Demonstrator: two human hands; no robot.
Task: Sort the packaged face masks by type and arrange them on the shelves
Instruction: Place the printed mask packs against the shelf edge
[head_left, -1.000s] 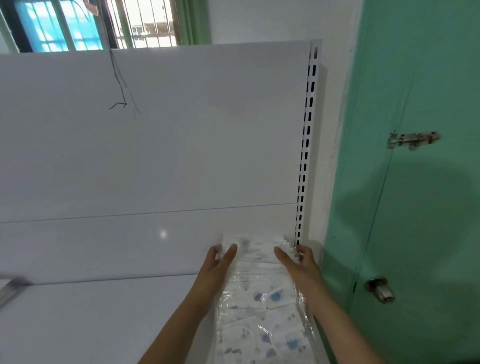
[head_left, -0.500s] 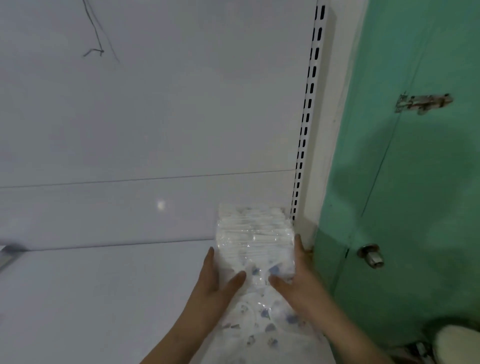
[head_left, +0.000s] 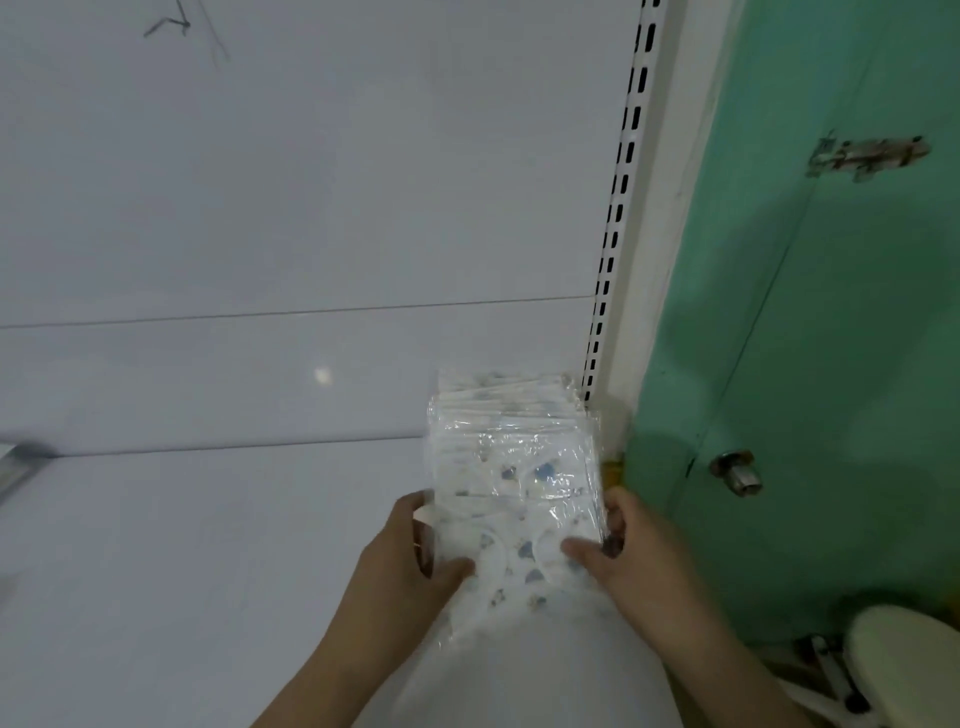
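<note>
A stack of clear-wrapped face mask packs (head_left: 514, 467), white with blue prints, lies on the white shelf (head_left: 182, 571) at its right end, against the back panel. My left hand (head_left: 410, 561) grips the stack's left edge, thumb on top. My right hand (head_left: 623, 551) holds the right edge, thumb pressing the top pack. More packs extend toward me under my hands, blurred.
The slotted white upright (head_left: 615, 218) stands just right of the stack. Beyond it is a green door (head_left: 831, 338) with a knob (head_left: 737, 470) and a bolt latch (head_left: 862, 153). A pale round object (head_left: 904, 660) sits at the lower right. A metal bracket (head_left: 21, 457) shows at the left.
My view has tilted down and closer. Both hands slid from the far end of the packs back toward me, and now clasp the stack's sides. The stack looks squared up.
</note>
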